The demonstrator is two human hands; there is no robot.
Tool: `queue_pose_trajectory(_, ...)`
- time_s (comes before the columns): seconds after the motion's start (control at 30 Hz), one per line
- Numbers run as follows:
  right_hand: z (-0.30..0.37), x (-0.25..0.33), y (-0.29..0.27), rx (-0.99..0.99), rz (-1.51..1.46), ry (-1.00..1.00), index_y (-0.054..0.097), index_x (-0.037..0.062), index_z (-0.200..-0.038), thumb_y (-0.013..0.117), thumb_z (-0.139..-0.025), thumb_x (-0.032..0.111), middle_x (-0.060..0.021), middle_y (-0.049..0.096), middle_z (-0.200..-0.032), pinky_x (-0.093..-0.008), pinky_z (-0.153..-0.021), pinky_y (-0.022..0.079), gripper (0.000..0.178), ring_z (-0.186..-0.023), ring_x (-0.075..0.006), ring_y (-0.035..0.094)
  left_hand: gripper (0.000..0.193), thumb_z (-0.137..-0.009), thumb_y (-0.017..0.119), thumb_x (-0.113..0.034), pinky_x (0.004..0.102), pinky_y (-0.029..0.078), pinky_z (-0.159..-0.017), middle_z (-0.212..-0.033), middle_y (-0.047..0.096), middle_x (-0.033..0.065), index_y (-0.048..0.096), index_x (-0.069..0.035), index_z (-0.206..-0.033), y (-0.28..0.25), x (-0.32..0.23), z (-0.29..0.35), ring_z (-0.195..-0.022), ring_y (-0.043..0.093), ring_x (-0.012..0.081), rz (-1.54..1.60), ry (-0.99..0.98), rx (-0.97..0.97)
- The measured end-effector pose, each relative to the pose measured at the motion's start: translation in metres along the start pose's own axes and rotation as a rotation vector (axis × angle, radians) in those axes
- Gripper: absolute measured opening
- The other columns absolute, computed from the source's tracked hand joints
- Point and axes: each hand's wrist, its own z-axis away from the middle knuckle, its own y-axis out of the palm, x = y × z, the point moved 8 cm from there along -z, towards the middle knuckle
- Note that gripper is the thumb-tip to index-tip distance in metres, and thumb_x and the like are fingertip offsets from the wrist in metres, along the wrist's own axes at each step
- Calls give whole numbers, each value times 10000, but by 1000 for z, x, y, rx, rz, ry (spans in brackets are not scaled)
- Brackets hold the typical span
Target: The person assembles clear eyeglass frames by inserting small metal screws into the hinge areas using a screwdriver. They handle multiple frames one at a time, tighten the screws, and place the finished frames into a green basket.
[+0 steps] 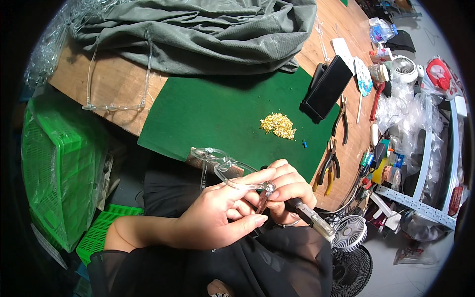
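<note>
A clear plastic eyeglass frame [230,169] is in my left hand [210,218], its fingers closed around one side by the hinge. My right hand [289,190] is curled close against the same hinge, thumb and forefinger nearly touching the frame. A slim tool with a dark body and a clear end [316,222] lies in the right hand's grip, pointing down to the right; its working tip is hidden. Beyond the hands, a heap of tiny gold-coloured metal parts [278,125] sits on the green mat [208,106]. A small blue piece [305,144] is beside it.
Another clear eyeglass frame [114,107] stands at the table's left, before a grey cloth [198,37]. A black phone [329,86] leans at the mat's right, near two pliers [342,119]. Green crates [64,168] stand left; small fans [350,232] and cables are right.
</note>
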Motion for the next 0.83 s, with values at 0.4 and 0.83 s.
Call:
queue_pose_trajectory(0.4,-1,9,1,12,185,-21,580,71,-803,728,-776,151,-40,576,-722,-355,-655,454,170,-633,-200,558,700,-791,598,122,188,497,-703,-916,585,76,265,26,-1399,1,0,2,-815,621,100,11,1,15)
queue_pose_trajectory(0.83,0,6,1,8,100,-5,592,57,-842,737,-768,142,-49,590,-743,-353,-652,454,183,-653,-199,569,711,-796,597,120,172,478,-699,-917,574,67,250,19,-1408,0,3,2,-836,623,103,25,-32,42)
